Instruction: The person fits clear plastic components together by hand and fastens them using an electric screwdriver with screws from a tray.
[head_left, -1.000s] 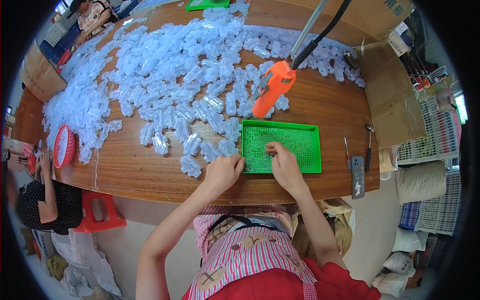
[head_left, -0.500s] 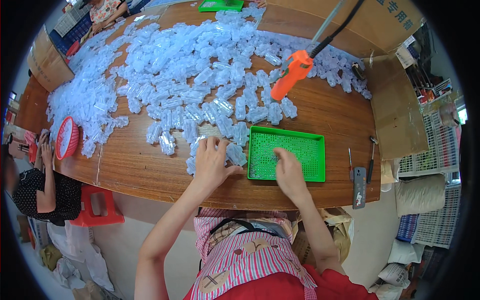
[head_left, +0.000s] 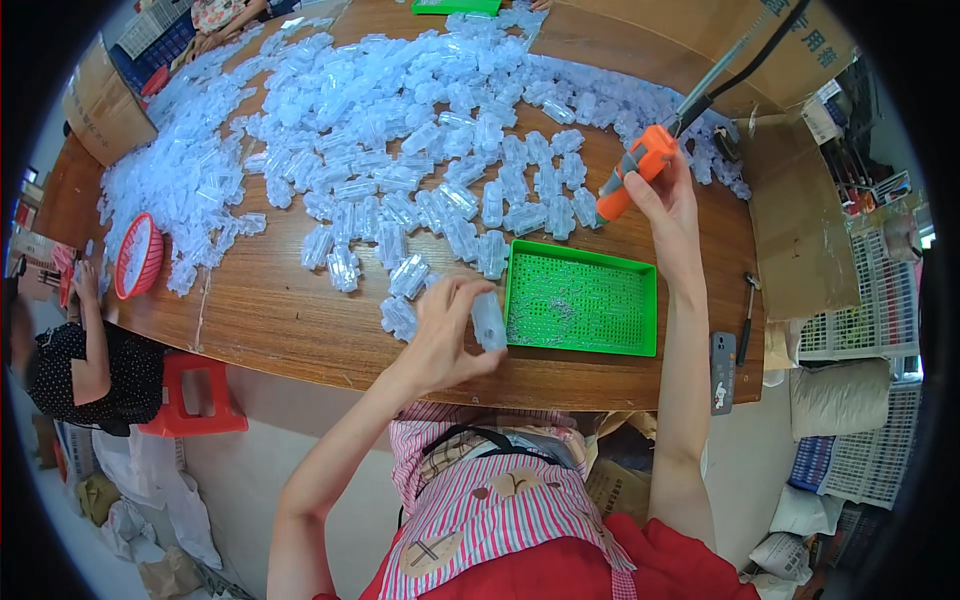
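Observation:
Between the thumb and fingers of my left hand [head_left: 445, 335] is a clear plastic housing [head_left: 488, 322], held upright just left of the green tray. My right hand [head_left: 672, 215] is wrapped round an orange electric screwdriver [head_left: 640, 165], which hangs on a cord above the table and tilts down to the left. The green tray [head_left: 655, 310] has a gridded bottom with many tiny metal screws [head_left: 560, 308] scattered in it. More clear housings [head_left: 390, 245] lie loose beyond my left hand, and a large heap [head_left: 400, 90] of them covers the far table.
A phone [head_left: 722, 372] and a small hammer-like tool [head_left: 748, 320] lie at the table's right edge. Cardboard [head_left: 800, 220] walls the right and back. At left are a red basket [head_left: 140, 258], a person [head_left: 90, 370] and a red stool [head_left: 200, 400].
My right hand has left the tray, risen to the right and taken hold of the orange screwdriver, which has shifted right. My left hand has picked up a housing and moved slightly right.

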